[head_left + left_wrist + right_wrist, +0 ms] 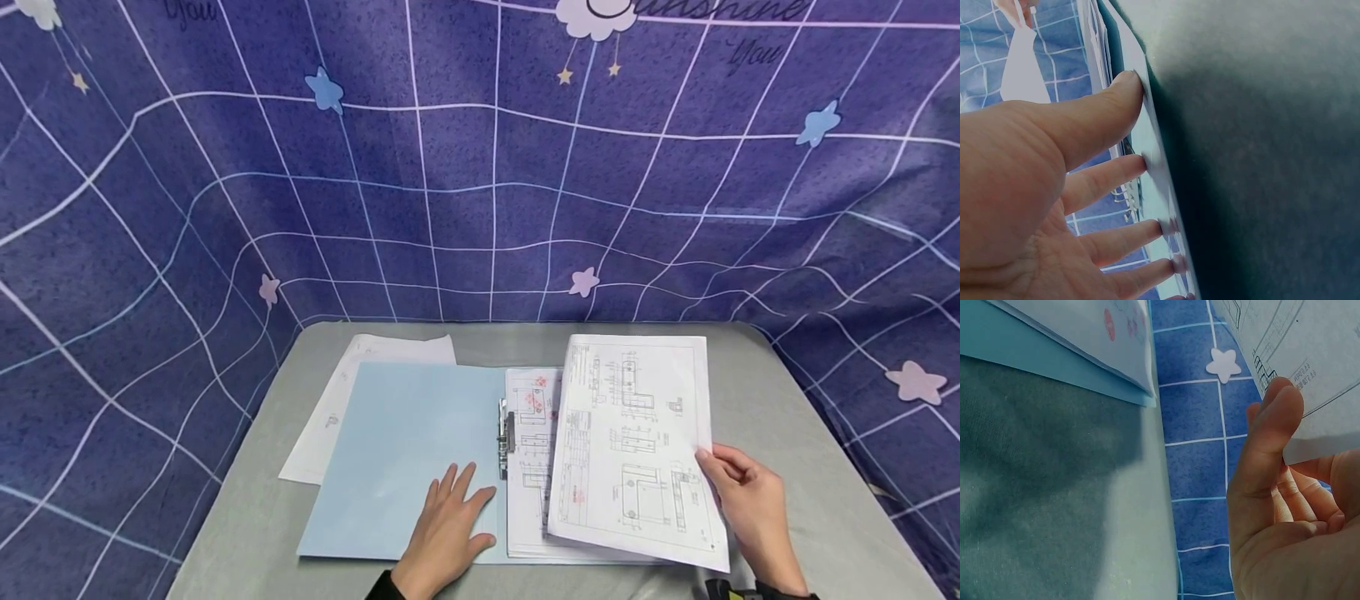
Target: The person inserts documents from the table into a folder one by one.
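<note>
Backing the grey table [247, 517] and open blue folder [405, 442], star-printed purple cloth [465, 212].

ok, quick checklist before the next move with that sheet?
1. Grip on sheet: ok, right hand pinches its right edge.
2. Folder lying open: ok, left hand rests on its left cover.
3. Sheet squared over stack: not ok, skewed, with its lower right corner past the folder.
4. Clip holding the stack: cannot tell, too small to read.
5. Loose sheet clear of folder: not ok, partly under the left cover.
</note>
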A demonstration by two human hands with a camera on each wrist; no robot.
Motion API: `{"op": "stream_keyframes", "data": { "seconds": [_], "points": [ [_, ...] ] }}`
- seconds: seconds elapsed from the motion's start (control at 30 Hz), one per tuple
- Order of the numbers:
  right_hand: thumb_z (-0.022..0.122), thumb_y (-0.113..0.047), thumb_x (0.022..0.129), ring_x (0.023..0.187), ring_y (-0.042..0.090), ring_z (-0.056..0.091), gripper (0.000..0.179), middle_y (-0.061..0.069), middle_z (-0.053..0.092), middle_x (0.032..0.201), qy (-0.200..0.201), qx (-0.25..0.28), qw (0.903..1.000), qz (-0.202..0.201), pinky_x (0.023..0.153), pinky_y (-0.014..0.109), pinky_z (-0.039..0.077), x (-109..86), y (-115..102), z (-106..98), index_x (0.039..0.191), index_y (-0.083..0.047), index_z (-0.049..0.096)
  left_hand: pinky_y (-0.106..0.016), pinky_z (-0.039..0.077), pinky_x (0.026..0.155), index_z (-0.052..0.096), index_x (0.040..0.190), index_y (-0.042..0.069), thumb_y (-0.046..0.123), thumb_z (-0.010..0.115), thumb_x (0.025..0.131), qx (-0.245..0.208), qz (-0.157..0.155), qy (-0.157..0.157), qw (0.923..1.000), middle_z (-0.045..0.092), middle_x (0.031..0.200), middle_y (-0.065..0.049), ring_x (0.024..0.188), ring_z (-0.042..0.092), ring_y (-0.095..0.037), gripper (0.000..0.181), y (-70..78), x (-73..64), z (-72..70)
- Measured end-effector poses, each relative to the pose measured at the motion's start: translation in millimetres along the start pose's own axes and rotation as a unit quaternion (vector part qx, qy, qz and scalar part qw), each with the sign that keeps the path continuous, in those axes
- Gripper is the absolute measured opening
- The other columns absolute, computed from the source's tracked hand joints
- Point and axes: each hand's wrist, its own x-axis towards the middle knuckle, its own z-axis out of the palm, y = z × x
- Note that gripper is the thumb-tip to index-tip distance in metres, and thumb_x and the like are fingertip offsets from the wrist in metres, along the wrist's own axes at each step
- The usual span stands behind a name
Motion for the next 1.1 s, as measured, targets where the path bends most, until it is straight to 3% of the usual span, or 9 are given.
{"op": "stream_keyframes", "data": {
  "seconds": [0.47, 0.83, 1.1],
  "points": [
    [0.066, -0.035, 0.085, 0.062, 0.017, 0.061, 0.034, 0.007, 0.068, 0.083, -0.041, -0.038, 0.9971, -0.053, 0.047, 0.025, 0.048, 2.0, -9.9, 21.3, 0.104, -0.008, 0.067, -0.065, 0.025, 0.097, 0.061, 0.12, 0.018, 0.042, 0.075, 0.071, 0.001, -0.006, 0.0, 1.0, 0.04, 0.14, -0.02, 0.13, 0.025, -0.043, 0.056, 1.8, 0.3, -0.1],
    [0.065, -0.03, 0.087, 0.065, 0.016, 0.059, 0.028, 0.005, 0.067, 0.081, -0.099, -0.049, 0.9923, -0.056, 0.052, 0.026, 0.047, 2.4, -12.6, 45.1, 0.103, -0.007, 0.066, -0.066, 0.024, 0.097, 0.06, 0.121, 0.017, 0.041, 0.074, 0.072, -0.008, -0.002, -0.002, 1.0, 0.039, 0.14, -0.021, 0.13, 0.024, -0.044, 0.057, 1.7, -1.7, 0.5],
    [0.065, -0.026, 0.087, 0.065, 0.016, 0.058, 0.026, 0.004, 0.066, 0.079, -0.114, -0.07, 0.988, -0.076, 0.054, 0.026, 0.045, 2.8, -15.0, 55.2, 0.104, -0.005, 0.066, -0.066, 0.023, 0.098, 0.059, 0.122, 0.017, 0.04, 0.074, 0.072, -0.011, -0.004, -0.005, 0.9999, 0.038, 0.141, -0.021, 0.131, 0.023, -0.043, 0.057, 2.5, -1.4, -0.9]
  ]
}}
